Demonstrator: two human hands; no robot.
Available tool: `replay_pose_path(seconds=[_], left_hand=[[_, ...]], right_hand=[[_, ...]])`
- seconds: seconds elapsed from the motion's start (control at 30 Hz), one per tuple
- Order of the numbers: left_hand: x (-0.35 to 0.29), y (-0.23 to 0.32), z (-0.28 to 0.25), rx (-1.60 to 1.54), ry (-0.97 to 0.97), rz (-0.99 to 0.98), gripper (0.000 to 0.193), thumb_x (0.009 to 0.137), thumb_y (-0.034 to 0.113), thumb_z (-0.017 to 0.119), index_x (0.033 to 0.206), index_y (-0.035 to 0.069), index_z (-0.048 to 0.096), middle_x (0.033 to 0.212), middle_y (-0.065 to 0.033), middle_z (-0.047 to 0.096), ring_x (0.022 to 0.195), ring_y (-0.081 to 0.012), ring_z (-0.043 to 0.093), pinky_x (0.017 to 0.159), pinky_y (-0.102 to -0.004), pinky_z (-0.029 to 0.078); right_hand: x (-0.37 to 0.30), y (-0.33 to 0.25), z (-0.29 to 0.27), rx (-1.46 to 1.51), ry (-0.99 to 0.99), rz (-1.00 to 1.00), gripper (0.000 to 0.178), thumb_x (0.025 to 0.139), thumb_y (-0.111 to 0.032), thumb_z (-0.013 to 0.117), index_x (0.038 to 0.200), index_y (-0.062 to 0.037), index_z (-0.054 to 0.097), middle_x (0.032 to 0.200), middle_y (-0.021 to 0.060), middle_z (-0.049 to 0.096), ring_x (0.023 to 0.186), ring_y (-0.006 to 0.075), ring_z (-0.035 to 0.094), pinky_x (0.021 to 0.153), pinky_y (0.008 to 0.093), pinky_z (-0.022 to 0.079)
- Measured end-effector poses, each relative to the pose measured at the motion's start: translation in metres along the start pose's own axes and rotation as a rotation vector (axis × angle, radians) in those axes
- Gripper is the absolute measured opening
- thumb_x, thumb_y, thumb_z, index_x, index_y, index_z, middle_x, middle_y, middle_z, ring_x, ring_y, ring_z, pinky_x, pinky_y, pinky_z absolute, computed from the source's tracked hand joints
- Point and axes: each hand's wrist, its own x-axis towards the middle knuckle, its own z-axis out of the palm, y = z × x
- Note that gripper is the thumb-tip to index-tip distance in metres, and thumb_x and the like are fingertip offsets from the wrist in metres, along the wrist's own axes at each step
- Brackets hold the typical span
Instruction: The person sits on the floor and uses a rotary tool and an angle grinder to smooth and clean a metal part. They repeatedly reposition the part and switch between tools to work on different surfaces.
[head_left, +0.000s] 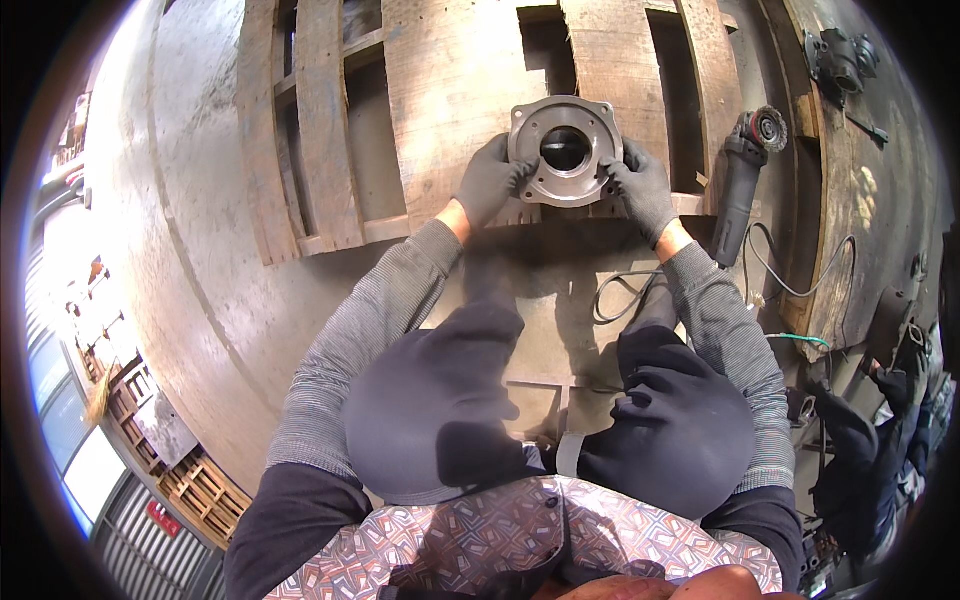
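Note:
Between my gloved hands is a grey metal flange (540, 183), squarish with lugged corners and a round bore through its middle. My left hand (490, 180) grips its left edge, thumb on the face. On the opposite edge my right hand (641, 188) is closed the same way, thumb near the lower right corner. The flange is over the near edge of a wooden pallet (430, 90); whether it rests on the boards I cannot tell. To the right of my right hand an angle grinder (742, 180) stands with its wire-brush-like disc uppermost, leaning near the pallet's corner.
A dark cable (800, 290) loops from the grinder across the floor, with another loop (603, 300) near my right foot. Dark metal parts (842, 62) lie on a wooden surface (860, 190) at the right. Stacked pallets (200, 495) stand at the far left.

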Motion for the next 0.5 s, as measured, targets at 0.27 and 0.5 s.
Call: replay_pose_path(seconds=[0.27, 0.5], left_hand=[[0.001, -0.009, -0.013, -0.057, -0.033, -0.100, 0.044, 0.104, 0.001, 0.056, 0.147, -0.004, 0.049, 0.109, -0.0099, 0.070, 0.085, -0.0101, 0.064, 0.070, -0.0214, 0.053], [-0.030, 0.024, -0.056, 0.026, 0.022, -0.024, 0.055, 0.106, 0.015, 0.065, 0.155, -0.002, 0.045, 0.110, -0.0123, 0.071, 0.092, -0.0159, 0.069, 0.078, -0.0281, 0.058]], right_hand=[[-0.005, 0.003, -0.013, 0.197, -0.050, 0.094, 0.050, 0.106, -0.016, 0.069, 0.150, 0.0028, 0.056, 0.111, 0.0086, 0.074, 0.093, 0.0122, 0.069, 0.079, 0.0266, 0.057], [-0.116, 0.003, -0.120, 0.466, 0.176, 0.031, 0.037, 0.110, -0.012, 0.062, 0.143, 0.0031, 0.058, 0.110, 0.0103, 0.074, 0.094, 0.0147, 0.072, 0.081, 0.0266, 0.059]])
